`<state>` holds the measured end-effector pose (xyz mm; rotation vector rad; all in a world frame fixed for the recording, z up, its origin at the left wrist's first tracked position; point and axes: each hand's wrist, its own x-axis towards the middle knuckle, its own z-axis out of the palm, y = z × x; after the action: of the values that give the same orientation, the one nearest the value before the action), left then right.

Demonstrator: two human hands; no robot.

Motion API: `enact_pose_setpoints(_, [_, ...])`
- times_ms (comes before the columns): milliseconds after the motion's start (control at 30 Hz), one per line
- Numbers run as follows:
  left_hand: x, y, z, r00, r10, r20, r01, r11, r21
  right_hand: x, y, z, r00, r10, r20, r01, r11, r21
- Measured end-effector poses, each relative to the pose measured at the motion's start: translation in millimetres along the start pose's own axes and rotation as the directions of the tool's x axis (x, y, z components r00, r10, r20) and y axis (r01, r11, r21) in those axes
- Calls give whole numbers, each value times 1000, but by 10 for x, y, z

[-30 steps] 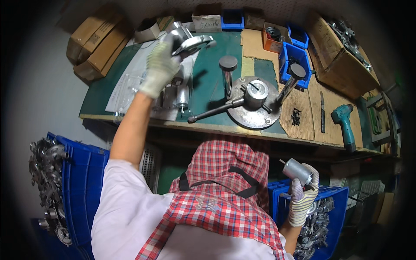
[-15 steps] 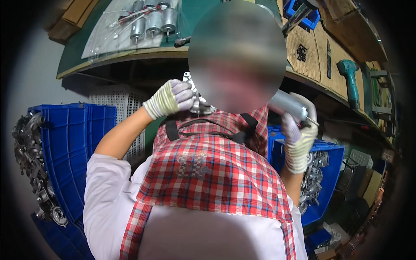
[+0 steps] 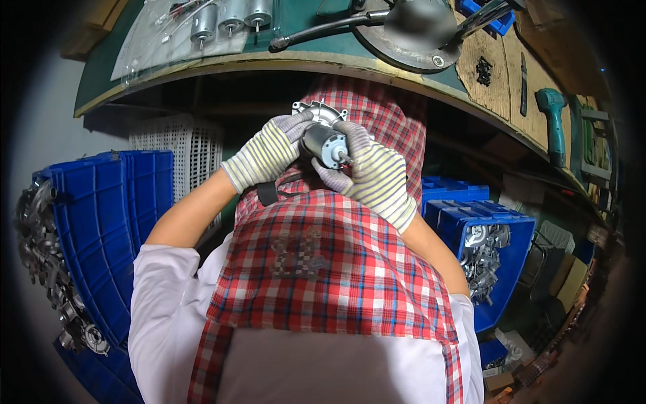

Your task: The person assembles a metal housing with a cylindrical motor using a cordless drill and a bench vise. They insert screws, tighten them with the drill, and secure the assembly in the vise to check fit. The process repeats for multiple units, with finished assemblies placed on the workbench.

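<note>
Now drawn together beyond the front edge of the green tabletop (image 3: pixel 321 52), the striped-gloved left hand (image 3: pixel 267 149) clasped a silvery cast-metal bracket (image 3: pixel 324 113), the right hand (image 3: pixel 378 168) a silver cylindrical motor (image 3: pixel 326 144). Both parts seemingly met.

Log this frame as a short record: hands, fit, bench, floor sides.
Left hand: gloved, holding metal bracket
Right hand: gloved, gripping motor
Fit: motor at bracket; fastened or not, can't tell
Bench: more motors at left, round metal stand, power drill at right
Left side: blue crate, white basket
Right side: blue box holding metal parts
</note>
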<state>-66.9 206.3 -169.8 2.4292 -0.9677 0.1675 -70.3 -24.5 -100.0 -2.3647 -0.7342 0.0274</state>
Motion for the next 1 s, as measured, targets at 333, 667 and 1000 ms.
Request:
enact_pose_setpoints(333, [3, -124, 314, 631, -776, -6, 584, 480, -655, -42, 47, 110, 998, 28, 55, -39, 975, 218])
enact_pose_setpoints(667, [283, -154, 187, 544, -839, 18, 305, 177, -936, -157, 117, 36, 989, 41, -140, -2, 964, 267])
enact_pose_setpoints(1000, [383, -54, -43, 581, -814, 13, 330, 221, -918, 21, 92, -105, 974, 73, -212, -36, 984, 172])
